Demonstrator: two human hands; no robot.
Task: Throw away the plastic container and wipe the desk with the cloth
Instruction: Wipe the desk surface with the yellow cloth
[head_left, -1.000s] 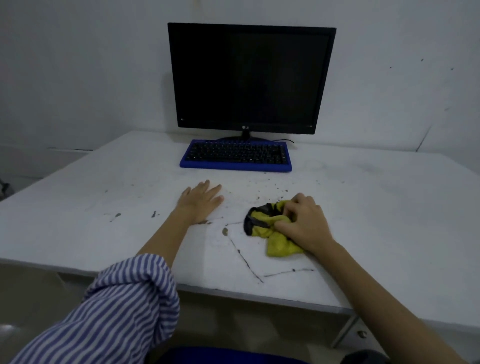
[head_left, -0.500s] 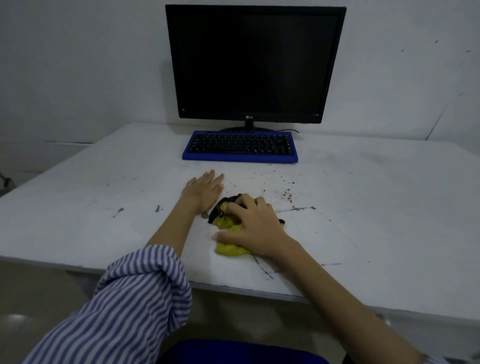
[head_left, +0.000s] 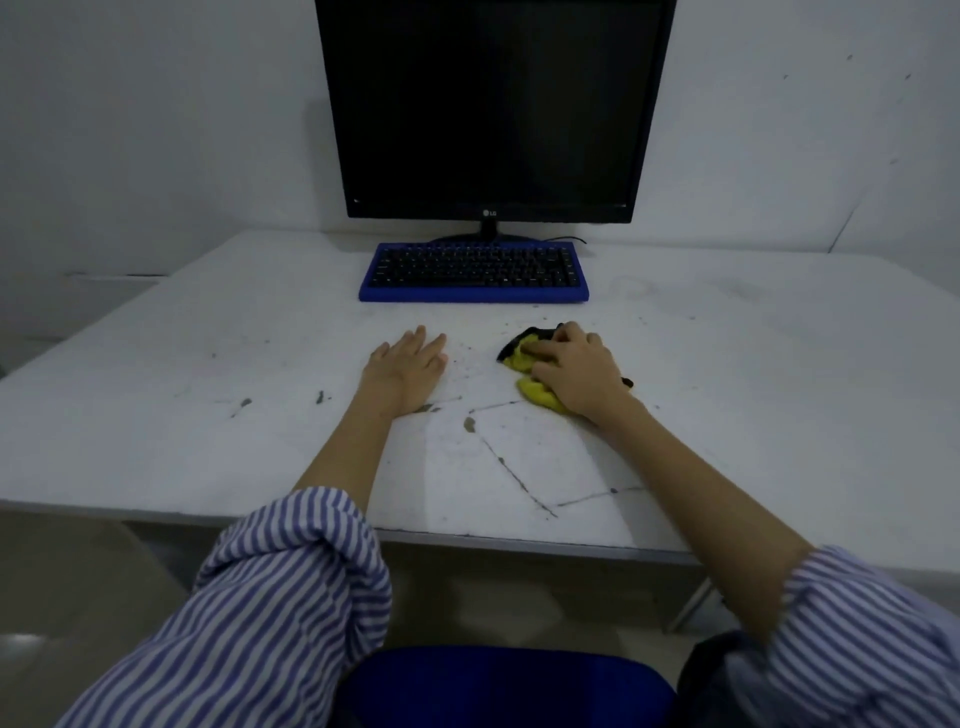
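Observation:
A crumpled yellow and black cloth (head_left: 522, 356) lies on the white desk (head_left: 753, 395), a little in front of the keyboard. My right hand (head_left: 576, 371) presses down on the cloth and grips it, covering most of it. To the left, my left hand (head_left: 408, 366) rests flat on the desk with fingers spread, holding nothing. Dark specks and scratch lines mark the desk around both hands. No plastic container is in view.
A blue keyboard with black keys (head_left: 474, 273) sits at the back centre, and a black monitor (head_left: 491, 109) stands behind it against the wall. A blue chair seat (head_left: 498, 686) shows below the desk's front edge.
My right hand has slid the cloth from beside my left hand to the right and slightly farther away. The left hand stays flat in place. The camera has moved closer.

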